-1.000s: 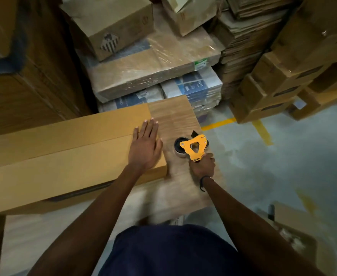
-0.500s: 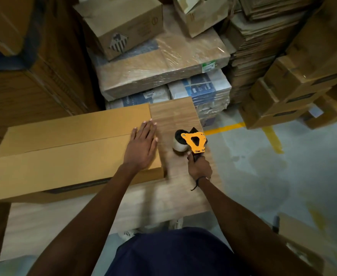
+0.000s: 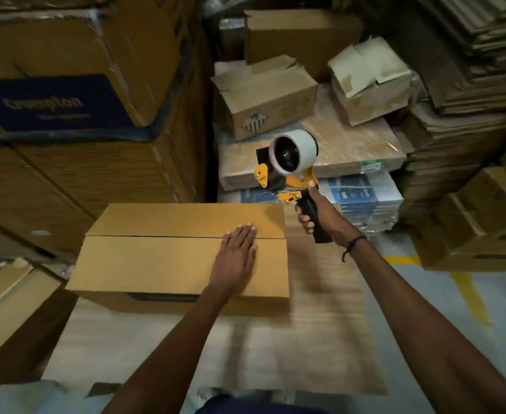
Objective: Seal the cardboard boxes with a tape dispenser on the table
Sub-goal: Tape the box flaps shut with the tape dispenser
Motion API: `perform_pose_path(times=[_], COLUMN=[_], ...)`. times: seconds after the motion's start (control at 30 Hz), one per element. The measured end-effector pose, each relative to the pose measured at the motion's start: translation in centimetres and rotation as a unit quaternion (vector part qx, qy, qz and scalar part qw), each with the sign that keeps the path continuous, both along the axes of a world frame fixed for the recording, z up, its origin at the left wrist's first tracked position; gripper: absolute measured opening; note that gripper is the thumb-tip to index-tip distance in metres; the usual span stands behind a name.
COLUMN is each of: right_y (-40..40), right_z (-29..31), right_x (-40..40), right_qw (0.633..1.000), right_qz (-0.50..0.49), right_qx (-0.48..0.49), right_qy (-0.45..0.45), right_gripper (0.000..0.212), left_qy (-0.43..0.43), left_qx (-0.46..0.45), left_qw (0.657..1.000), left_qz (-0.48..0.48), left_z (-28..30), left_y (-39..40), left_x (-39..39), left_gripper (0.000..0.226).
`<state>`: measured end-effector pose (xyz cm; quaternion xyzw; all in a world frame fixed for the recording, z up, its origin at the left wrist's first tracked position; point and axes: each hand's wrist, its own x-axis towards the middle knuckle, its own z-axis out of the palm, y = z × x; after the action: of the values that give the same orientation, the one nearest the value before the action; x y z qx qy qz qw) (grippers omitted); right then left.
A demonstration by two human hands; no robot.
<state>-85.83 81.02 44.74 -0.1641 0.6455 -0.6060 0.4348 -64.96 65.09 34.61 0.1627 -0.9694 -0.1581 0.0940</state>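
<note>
A long brown cardboard box (image 3: 156, 258) lies on the wooden table (image 3: 320, 339), its two top flaps folded shut with a seam running left to right. My left hand (image 3: 236, 258) lies flat, fingers spread, on the near flap at the box's right end. My right hand (image 3: 314, 213) grips the black handle of a yellow tape dispenser (image 3: 290, 165) with a white tape roll. The dispenser is held up in the air, just beyond the box's right far corner.
Tall stacked cartons (image 3: 66, 115) rise at the left. Behind the table are loose boxes (image 3: 263, 97) on wrapped bundles (image 3: 335, 153). Flattened cardboard stacks (image 3: 469, 70) and more cartons (image 3: 478, 228) stand at the right. Grey floor with a yellow line (image 3: 469, 297) lies right of the table.
My right hand has lifted the tape dispenser off the table and raised it above the box's right end. The left hand stays pressed on the box. The view has tilted upward.
</note>
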Motion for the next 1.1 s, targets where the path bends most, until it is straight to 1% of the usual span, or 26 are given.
perform_pose_path(times=[0.13,0.23,0.3,0.37,0.4,0.43,0.47,0.5,0.53,0.57,0.6,0.63,0.67,0.7,0.77,0.83,0.87,1.0,1.03,1.1], right_y=[-4.8,-8.4,-10.7,-13.0,-14.2,-15.4,-16.7,-17.9,-19.2,-20.5,-21.7,-22.8,-23.9,-25.0,-26.9,-28.4,-29.0,-30.7,-30.9,-31.5], right_z=[1.8,1.8,1.7,1.5,1.4,1.3,1.2,1.1,1.1,1.1,1.2,1.3,1.4,1.4,1.2,1.0,0.9,1.1,1.1,1.3], right_x=[2.2,5.2,7.1,8.9,9.8,10.6,11.4,12.2,12.9,13.5,14.2,14.8,15.4,15.8,16.5,17.0,17.1,17.0,16.8,16.7], right_qw=[0.987,0.975,0.966,0.961,0.958,0.956,0.953,0.951,0.949,0.948,0.946,0.946,0.945,0.946,0.947,0.946,0.946,0.949,0.950,0.950], right_qz=[0.134,0.193,0.221,0.239,0.245,0.252,0.259,0.266,0.273,0.280,0.286,0.290,0.294,0.297,0.298,0.296,0.294,0.296,0.296,0.302], right_qx=[0.000,0.001,-0.003,-0.003,-0.001,0.002,0.004,0.004,0.006,0.008,0.011,0.015,0.017,0.018,0.023,0.033,0.038,0.052,0.053,0.043], right_qy=[-0.085,-0.114,-0.130,-0.141,-0.146,-0.152,-0.156,-0.156,-0.155,-0.153,-0.150,-0.145,-0.139,-0.132,-0.121,-0.126,-0.127,-0.098,-0.087,-0.057], right_gripper=[0.076,0.075,0.075,0.075,0.075,0.075,0.075,0.075,0.075,0.075,0.075,0.075,0.075,0.074,0.074,0.074,0.075,0.076,0.076,0.076], left_qy=[0.007,0.039,0.093,0.129,0.139,0.147,0.152,0.158,0.172,0.187,0.201,0.210,0.212,0.209,0.195,0.196,0.201,0.189,0.181,0.167], left_qx=[0.008,0.024,0.083,0.167,0.215,0.277,0.355,0.452,0.553,0.646,0.722,0.778,0.811,0.828,0.840,0.846,0.843,0.834,0.828,0.802], left_qw=[0.997,0.988,0.977,0.965,0.955,0.937,0.906,0.855,0.781,0.695,0.611,0.540,0.494,0.472,0.459,0.447,0.448,0.468,0.479,0.517], left_qz=[0.081,0.149,0.172,0.156,0.147,0.152,0.171,0.201,0.233,0.252,0.254,0.244,0.230,0.219,0.214,0.216,0.217,0.223,0.230,0.247], left_z=[-0.2,-0.4,-0.2,0.4,0.9,1.4,2.3,3.5,4.7,5.7,6.3,6.9,7.6,8.1,8.6,8.6,8.6,9.3,9.4,9.3], left_y=[-4.4,-8.5,-11.1,-13.2,-14.0,-14.6,-15.1,-15.7,-16.4,-17.3,-18.4,-19.5,-20.5,-21.4,-23.5,-25.5,-26.6,-29.4,-29.7,-30.4], left_x=[4.6,8.7,11.3,13.1,13.6,13.8,13.7,13.5,13.4,13.5,13.9,14.6,15.4,16.1,17.4,18.2,18.5,19.1,19.2,19.0], left_gripper=[0.058,0.056,0.051,0.045,0.044,0.042,0.040,0.042,0.049,0.057,0.065,0.069,0.068,0.063,0.048,0.039,0.036,0.013,0.012,0.011])
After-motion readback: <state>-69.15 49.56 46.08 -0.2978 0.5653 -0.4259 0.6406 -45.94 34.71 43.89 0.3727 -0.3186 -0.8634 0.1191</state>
